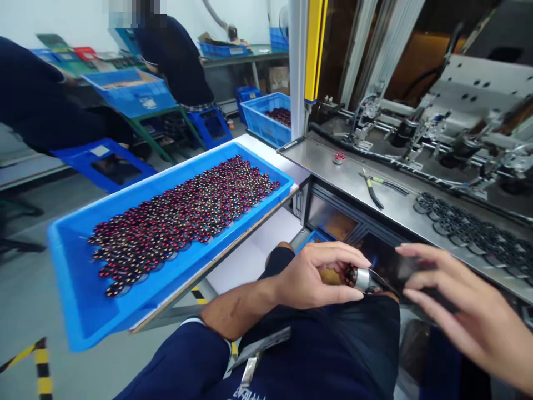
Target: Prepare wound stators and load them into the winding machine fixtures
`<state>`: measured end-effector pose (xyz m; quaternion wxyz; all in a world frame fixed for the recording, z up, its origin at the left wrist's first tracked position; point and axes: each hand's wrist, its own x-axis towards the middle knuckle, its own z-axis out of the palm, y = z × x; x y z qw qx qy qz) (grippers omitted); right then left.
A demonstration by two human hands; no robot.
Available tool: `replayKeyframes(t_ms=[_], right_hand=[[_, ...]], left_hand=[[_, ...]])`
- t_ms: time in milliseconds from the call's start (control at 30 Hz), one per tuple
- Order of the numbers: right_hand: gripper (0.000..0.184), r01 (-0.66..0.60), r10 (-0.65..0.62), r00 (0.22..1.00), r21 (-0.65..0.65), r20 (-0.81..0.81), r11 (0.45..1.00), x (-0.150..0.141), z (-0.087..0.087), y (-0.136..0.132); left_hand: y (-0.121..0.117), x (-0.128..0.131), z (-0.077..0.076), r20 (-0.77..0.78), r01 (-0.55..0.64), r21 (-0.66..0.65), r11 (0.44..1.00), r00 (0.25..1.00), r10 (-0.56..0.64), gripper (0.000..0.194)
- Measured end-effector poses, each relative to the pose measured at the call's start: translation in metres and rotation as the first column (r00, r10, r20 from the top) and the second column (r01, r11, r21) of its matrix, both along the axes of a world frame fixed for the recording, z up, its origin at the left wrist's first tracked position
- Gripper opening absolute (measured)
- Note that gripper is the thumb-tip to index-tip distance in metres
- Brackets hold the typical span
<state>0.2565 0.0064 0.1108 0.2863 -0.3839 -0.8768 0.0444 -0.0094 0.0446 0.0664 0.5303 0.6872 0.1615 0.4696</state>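
Observation:
My left hand is closed around a small motor part with a silver cap and red windings, held over my lap. My right hand hovers just to its right with fingers stretched out and apart, blurred by motion; nothing shows in it. A thin dark wire runs from the part toward the right hand. To my left, a blue tray holds several rows of red-wound parts.
A steel machine bench lies ahead with cutters, one loose red part and a row of black ring parts. Another blue bin stands behind. Other people in dark clothes work at the back left.

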Motion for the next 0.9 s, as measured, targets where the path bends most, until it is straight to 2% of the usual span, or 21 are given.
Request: replayKeyframes(t_ms=[33,100,133,167,267,367,500,633,700,800,900], right_hand=[[0.015,0.053,-0.053,0.999,-0.024,-0.009,0.998,0.005,-0.001,0.02],[0.036,0.236,-0.237,0.971,-0.029,-0.025,0.971,0.013,-0.008,0.068],[0.046,0.368,-0.368,0.93,-0.039,-0.013,0.929,0.015,-0.014,0.095],[0.052,0.438,-0.438,0.899,-0.045,0.001,0.898,0.016,-0.022,0.12],[0.062,0.526,-0.522,0.85,-0.085,0.064,0.846,0.013,-0.051,0.181],[0.068,0.563,-0.548,0.826,-0.142,0.129,0.814,0.005,-0.072,0.208],[0.054,0.563,-0.548,0.826,-0.212,0.132,0.798,0.001,-0.077,0.209],[0.034,0.533,-0.551,0.834,-0.315,0.04,0.785,0.012,-0.064,0.202],[0.037,0.52,-0.579,0.814,-0.386,-0.046,0.762,0.02,-0.054,0.192],[0.055,0.429,-0.604,0.762,-0.516,-0.234,0.741,0.026,-0.04,0.158],[0.064,0.238,-0.565,0.711,-0.613,-0.419,0.754,0.018,-0.04,0.091]], left_hand=[[0.001,-0.001,-0.004,0.033,-0.007,-0.079,0.997,0.999,0.009,0.038],[0.002,-0.002,-0.011,0.074,-0.017,-0.19,0.982,0.997,0.032,0.04],[0.003,-0.002,-0.014,0.085,-0.03,-0.225,0.974,0.995,0.05,0.041],[0.003,-0.002,-0.015,0.089,-0.046,-0.251,0.967,0.993,0.071,0.041],[0.004,-0.005,-0.018,0.086,-0.098,-0.317,0.943,0.988,0.131,0.042],[0.006,-0.01,-0.018,0.082,-0.108,-0.396,0.912,0.985,0.152,0.044],[0.01,-0.013,-0.019,0.124,-0.063,-0.53,0.845,0.981,0.15,0.05],[0.012,-0.008,-0.019,0.175,-0.008,-0.585,0.811,0.975,0.136,0.051],[0.01,-0.006,-0.017,0.178,0.0,-0.573,0.82,0.976,0.125,0.047],[0.006,-0.005,-0.015,0.186,0.005,-0.539,0.842,0.976,0.113,0.042],[0.002,-0.003,-0.013,0.202,0.011,-0.515,0.857,0.973,0.109,0.04]])
